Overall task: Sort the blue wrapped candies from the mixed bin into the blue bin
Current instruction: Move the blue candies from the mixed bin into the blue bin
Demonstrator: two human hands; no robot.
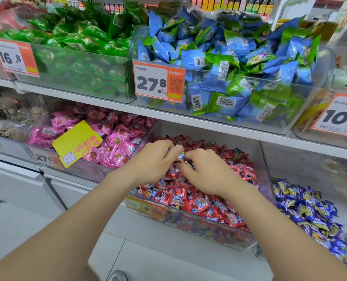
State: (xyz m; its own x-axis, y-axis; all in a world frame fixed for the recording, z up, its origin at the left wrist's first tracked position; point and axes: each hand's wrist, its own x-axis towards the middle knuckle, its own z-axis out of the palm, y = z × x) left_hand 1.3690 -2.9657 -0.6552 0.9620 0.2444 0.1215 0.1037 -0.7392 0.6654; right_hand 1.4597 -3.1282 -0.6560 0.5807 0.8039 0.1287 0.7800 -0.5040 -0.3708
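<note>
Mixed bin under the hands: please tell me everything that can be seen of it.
The mixed bin is a clear plastic box on the lower shelf, between a pink candy bin and the blue bin. It is heaped with red wrapped candies, a few blue among them. An orange label sits on its front wall. The left hand pinches a small wrapped candy over the heap; the right hand lies on the heap beside it.

hands [150, 159] 2 | held candy [180, 155] 1 | mixed bin [199, 227] 1 | blue bin [290, 165] 1
</note>
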